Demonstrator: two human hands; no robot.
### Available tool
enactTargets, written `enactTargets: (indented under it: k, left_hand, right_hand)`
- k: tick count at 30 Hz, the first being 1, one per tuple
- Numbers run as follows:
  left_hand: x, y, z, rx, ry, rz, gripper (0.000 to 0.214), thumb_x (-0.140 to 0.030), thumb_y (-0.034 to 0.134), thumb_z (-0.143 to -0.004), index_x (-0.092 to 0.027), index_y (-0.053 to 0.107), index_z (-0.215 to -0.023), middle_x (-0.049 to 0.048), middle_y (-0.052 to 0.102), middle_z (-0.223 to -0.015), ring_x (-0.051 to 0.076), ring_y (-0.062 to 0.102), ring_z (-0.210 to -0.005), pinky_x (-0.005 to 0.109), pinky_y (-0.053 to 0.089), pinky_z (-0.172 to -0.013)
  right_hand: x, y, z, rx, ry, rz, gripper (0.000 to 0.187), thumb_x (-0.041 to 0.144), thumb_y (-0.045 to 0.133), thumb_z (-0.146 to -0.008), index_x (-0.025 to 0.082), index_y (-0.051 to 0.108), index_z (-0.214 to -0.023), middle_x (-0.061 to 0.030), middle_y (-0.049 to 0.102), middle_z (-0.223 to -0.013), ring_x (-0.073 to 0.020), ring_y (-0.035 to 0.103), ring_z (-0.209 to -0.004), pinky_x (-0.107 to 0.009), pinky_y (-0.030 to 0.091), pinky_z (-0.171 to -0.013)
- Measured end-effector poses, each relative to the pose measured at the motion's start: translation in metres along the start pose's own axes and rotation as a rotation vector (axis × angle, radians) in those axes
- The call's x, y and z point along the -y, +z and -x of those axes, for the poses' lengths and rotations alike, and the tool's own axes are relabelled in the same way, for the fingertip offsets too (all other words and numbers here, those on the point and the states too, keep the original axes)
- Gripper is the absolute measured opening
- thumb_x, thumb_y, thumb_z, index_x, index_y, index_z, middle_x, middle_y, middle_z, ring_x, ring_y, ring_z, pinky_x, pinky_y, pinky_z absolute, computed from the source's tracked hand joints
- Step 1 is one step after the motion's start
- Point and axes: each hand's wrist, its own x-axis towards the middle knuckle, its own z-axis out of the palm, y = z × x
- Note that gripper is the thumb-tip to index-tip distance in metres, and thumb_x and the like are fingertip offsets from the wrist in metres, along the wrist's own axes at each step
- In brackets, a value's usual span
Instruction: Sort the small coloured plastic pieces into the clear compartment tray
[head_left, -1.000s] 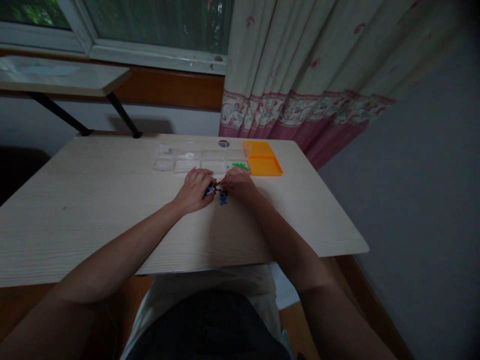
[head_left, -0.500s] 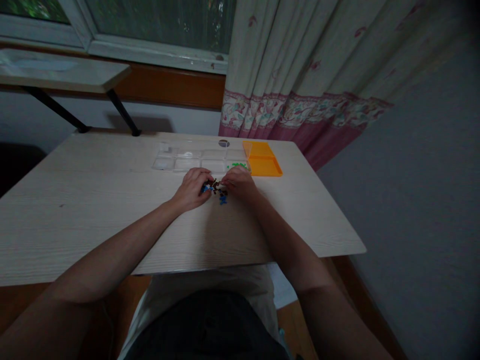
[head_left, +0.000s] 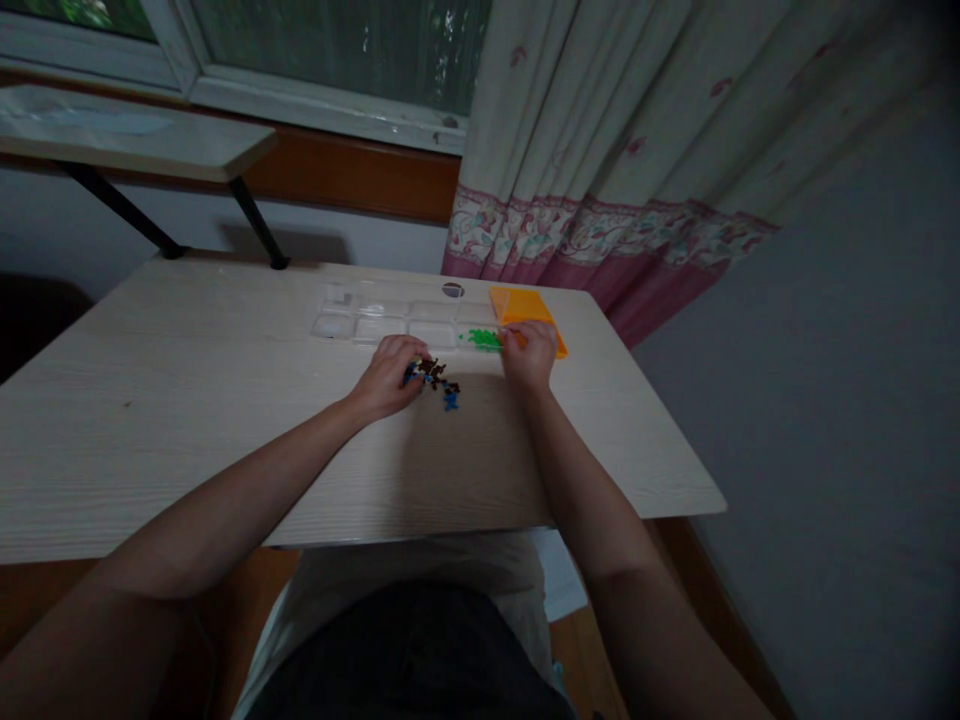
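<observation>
A small pile of brown and blue pieces (head_left: 430,373) lies on the table, several blue ones at its lower right. Around the pile's left edge curves my left hand (head_left: 390,378), resting on the table, thumb apart from the fingers. My right hand (head_left: 529,352) is at the orange tray's (head_left: 561,348) near left corner, fingertips pinched together; whatever is between them is too small to make out. Just left of those fingertips, green pieces (head_left: 482,340) sit in the right front compartment of a clear divided box (head_left: 384,318).
A dark round spot (head_left: 453,290) shows behind the box. On black legs, a raised shelf (head_left: 135,135) stands at the back left. A floral curtain (head_left: 585,210) hangs behind the table's (head_left: 225,420) far right edge, beside the wall.
My right hand has moved from the pile, right and slightly away from me, to the orange tray, uncovering more green pieces. My left hand stays by the pile. The view has shifted slightly.
</observation>
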Motion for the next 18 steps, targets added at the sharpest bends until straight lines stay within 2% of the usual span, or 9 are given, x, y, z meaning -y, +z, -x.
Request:
enactTargets:
  k: [7,18]
  left_hand:
    - [0.0017,0.0021,-0.0003,-0.018,0.000,-0.002,0.030,-0.012,0.056,-0.079,-0.020,0.057,-0.107,0.0083,0.059,-0.116,0.025,0.050,-0.116,0.044,0.039,-0.103]
    - [0.0032,0.0026,-0.0001,-0.022,0.006,0.000,0.028,-0.013,0.057,-0.080,-0.020,0.057,-0.108,0.0085,0.059,-0.116,0.024,0.050,-0.116,0.042,0.039,-0.103]
  right_hand:
    - [-0.0091,0.0073,0.0027,-0.051,0.037,-0.016,0.024,0.034,0.057,-0.089,0.019,0.076,-0.087,-0.0076,0.071,-0.090,-0.0241,0.054,-0.096,-0.040,0.037,-0.093]
    - [-0.0104,0.0091,0.0020,-0.050,0.036,-0.026,0.023,0.033,0.057,-0.088,0.019,0.075,-0.084,-0.0076,0.071,-0.089,-0.0241,0.054,-0.095,-0.040,0.038,-0.093]
